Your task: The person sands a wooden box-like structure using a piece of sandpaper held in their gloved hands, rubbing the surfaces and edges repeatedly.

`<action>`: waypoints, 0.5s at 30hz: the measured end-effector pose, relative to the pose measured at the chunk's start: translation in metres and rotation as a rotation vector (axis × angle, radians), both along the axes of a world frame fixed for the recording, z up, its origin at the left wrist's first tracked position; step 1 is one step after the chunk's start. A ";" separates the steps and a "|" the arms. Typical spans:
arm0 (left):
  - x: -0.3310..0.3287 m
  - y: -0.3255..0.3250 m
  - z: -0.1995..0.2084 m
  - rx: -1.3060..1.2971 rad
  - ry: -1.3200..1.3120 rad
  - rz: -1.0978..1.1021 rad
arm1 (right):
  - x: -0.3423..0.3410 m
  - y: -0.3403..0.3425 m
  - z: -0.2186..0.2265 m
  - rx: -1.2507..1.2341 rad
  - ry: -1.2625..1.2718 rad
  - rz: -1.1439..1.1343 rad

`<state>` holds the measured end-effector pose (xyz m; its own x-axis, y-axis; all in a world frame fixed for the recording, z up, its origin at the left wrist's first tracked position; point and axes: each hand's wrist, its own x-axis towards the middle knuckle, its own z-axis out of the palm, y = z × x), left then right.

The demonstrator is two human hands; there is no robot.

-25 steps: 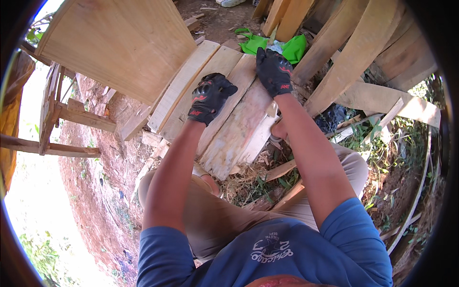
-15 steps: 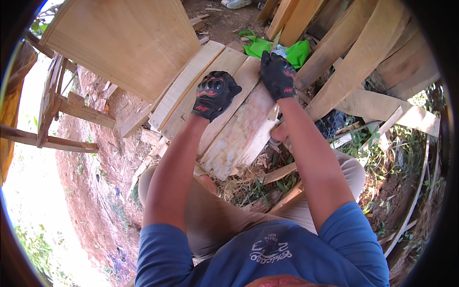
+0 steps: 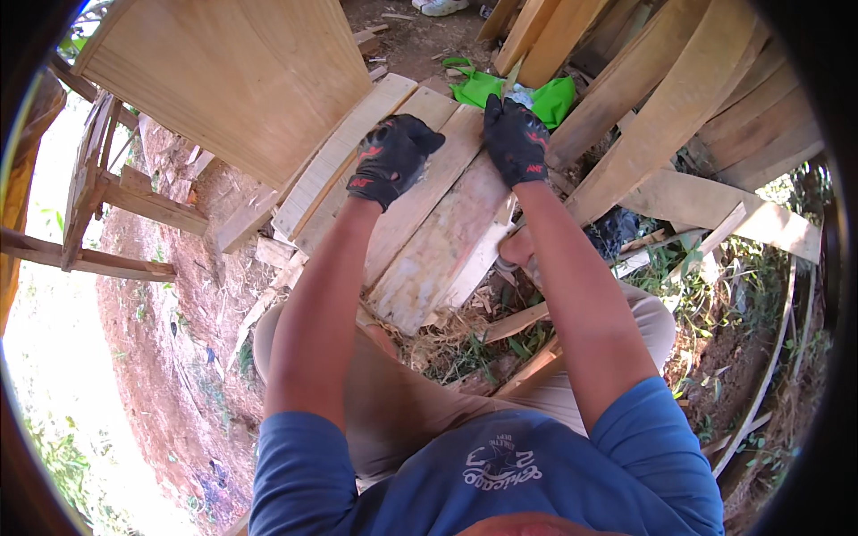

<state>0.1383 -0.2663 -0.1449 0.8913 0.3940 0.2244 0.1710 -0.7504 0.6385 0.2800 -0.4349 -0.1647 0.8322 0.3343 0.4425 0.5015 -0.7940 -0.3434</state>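
Observation:
Both my hands wear black gloves with red marks. My left hand (image 3: 391, 161) is closed in a fist over the left planks of a low slatted wooden surface (image 3: 438, 192), its thumb side toward the right. Whatever it holds, if anything, is hidden. My right hand (image 3: 517, 147) is closed at the far right part of the same surface, thumb side up. A thin pale strip (image 3: 512, 76) shows just beyond its thumb; I cannot tell whether the hand grips it. The planks lie side by side, the nearest one blotched and rough.
A wide wooden panel (image 3: 232, 80) rises at the far left. Bright green cloth (image 3: 554, 100) lies beyond my right hand. Long boards (image 3: 652, 107) lean at the right. A wooden frame (image 3: 134, 201) stands left. Wood shavings (image 3: 451, 335) cover the ground near my legs. A shoe (image 3: 440, 7) shows at the top.
My left hand has turned over to the left and shifted slightly farther away, still closed. The right hand stays closed in nearly the same place on the planks.

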 end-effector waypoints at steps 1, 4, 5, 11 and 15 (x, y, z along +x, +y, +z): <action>0.000 0.002 0.004 -0.014 -0.031 0.027 | 0.000 0.001 0.001 -0.005 0.012 0.001; -0.006 0.018 0.010 0.049 -0.112 0.050 | 0.001 0.003 0.002 -0.015 0.003 -0.014; -0.013 0.021 0.021 0.067 -0.103 0.083 | 0.001 0.005 -0.001 -0.017 -0.001 -0.014; -0.081 0.062 0.036 0.317 0.088 0.262 | 0.001 0.003 -0.005 0.016 -0.011 0.014; -0.146 0.102 0.002 0.574 0.128 0.356 | 0.013 0.002 -0.017 0.038 -0.168 0.015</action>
